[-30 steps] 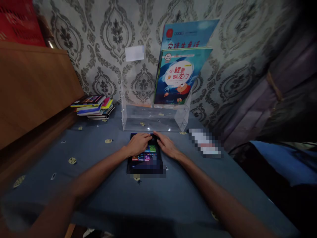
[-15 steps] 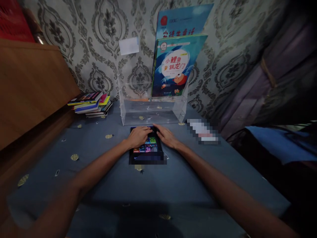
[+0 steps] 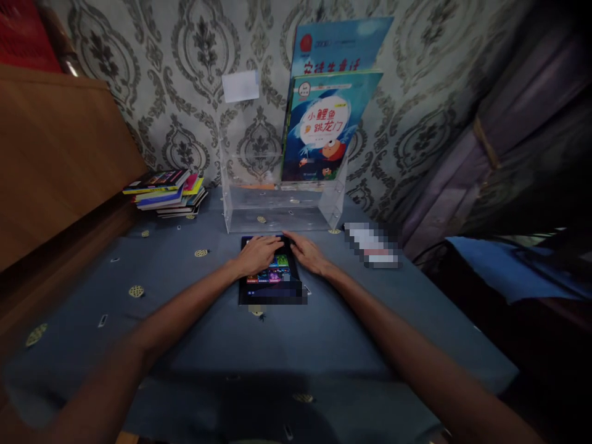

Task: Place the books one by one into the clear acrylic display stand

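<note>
Dark flat item (image 3: 272, 275), rows of bright coloured tiles on its face, lies on the cloth-covered table (image 3: 203, 364), nr the middle, just in front of the clear stand (image 3: 333, 211) — book or tablet, can't tell; bottom R corner pixelated.

L hand (image 3: 254, 254) rests palm-down over its upper L part, fingers close together & stretched across the face, not wrapped round it. R hand (image 3: 309, 254) at the upper R edge, fingertips by the top corner; can't tell if it's pinching the edge or only touching.

Stand behind: front book (image 3: 319, 135) w/ orange fish upright in its R half, blue book (image 3: 342, 44) taller, behind it. White card (image 3: 240, 86) at upper L of the stand.

Further out: stack of books (image 3: 169, 192), uneven, far L by the wooden panel (image 3: 55, 160); red item (image 3: 28, 37) above that. Pixelated item (image 3: 372, 245) R of the stand, on the cloth. Blue fabric (image 3: 494, 265) & tied curtain (image 3: 504, 98) far R — patterned wallpaper (image 3: 198, 37) at back.
</note>
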A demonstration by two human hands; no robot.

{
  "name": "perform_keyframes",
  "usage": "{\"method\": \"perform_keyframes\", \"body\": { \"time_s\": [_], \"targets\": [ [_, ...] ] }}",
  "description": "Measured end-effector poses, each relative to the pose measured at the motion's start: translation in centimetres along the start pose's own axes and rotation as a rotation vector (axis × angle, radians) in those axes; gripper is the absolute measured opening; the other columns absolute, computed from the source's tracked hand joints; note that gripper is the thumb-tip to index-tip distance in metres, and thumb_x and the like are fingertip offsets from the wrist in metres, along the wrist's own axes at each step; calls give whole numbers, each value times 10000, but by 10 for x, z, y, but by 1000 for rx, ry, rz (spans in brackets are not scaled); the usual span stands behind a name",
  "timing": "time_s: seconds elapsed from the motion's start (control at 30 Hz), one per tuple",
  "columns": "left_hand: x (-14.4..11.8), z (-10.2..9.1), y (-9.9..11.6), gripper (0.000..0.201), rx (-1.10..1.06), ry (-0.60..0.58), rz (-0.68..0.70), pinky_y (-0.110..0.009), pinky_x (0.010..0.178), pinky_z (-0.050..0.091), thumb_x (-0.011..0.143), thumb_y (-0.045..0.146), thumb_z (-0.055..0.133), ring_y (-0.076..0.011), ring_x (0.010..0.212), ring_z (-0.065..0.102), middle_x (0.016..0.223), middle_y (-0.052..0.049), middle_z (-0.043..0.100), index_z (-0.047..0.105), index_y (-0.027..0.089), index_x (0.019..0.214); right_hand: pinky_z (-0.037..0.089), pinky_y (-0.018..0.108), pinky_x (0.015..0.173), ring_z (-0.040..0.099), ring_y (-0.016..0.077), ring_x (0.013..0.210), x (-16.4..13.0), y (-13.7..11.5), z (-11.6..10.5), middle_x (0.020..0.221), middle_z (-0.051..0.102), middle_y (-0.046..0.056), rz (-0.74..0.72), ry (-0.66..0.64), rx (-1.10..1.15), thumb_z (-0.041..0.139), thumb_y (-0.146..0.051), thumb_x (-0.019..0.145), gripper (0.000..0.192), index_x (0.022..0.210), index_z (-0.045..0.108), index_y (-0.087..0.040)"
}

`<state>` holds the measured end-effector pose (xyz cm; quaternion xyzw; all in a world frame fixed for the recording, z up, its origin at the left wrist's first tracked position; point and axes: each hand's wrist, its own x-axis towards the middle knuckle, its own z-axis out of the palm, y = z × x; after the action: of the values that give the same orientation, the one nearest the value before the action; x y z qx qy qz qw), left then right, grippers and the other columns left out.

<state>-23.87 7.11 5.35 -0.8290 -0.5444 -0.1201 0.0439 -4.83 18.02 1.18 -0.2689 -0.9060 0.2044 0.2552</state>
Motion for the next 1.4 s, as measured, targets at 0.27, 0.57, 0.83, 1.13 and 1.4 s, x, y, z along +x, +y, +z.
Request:
{"method": "perform_keyframes", "body": {
  "time_s": [0.27, 0.57, 0.83, 1.13, 1.4],
  "targets": [
    [2, 4, -2, 433, 2, -36, 0, -422, 1107, 372, 1030, 291, 386, -227, 1436, 431, 1513, -135, 511, 499, 172, 1431, 419, 522, 1146, 568, 251, 1313, -5, -4, -4, 1402, 628, 72, -3, 42, 48, 384, -217, 948, 527, 1464, 489, -246],
    [4, 0, -1, 438, -27, -58, -5, -423, 1114, 341, 1031, 293, 372, -240, 1423, 440, 1522, -125, 501, 503, 162, 1428, 426, 484, 1141, 577, 241, 1283, -8, -5, -2, 1345, 653, 91, 16, 48, 65, 381, -145, 908, 542, 1431, 508, -209],
    [2, -2, 2, 404, -6, -72, 76, -408, 1102, 354, 1012, 217, 403, -226, 1377, 494, 1477, -93, 557, 564, 194, 1382, 405, 508, 1165, 529, 253, 1351, -13, -2, -9, 1450, 582, 80, -10, -66, 63, 388, -133, 887, 588, 1461, 486, -212],
    [2, -14, 2, 388, -129, -121, 115, -433, 1090, 366, 1008, 212, 419, -231, 1376, 499, 1458, -86, 576, 603, 207, 1350, 399, 555, 1159, 518, 258, 1367, -18, -7, -10, 1461, 576, 73, -53, -28, 31, 396, -105, 894, 576, 1444, 503, -241],
    [0, -19, 7, 347, -125, -79, 218, -448, 1062, 410, 1017, 243, 456, -245, 1322, 557, 1396, -112, 625, 629, 197, 1314, 536, 505, 998, 652, 260, 1133, -26, -22, -23, 1194, 709, 104, -75, 70, 88, 416, -150, 938, 410, 1281, 632, -214]
  ]
}}
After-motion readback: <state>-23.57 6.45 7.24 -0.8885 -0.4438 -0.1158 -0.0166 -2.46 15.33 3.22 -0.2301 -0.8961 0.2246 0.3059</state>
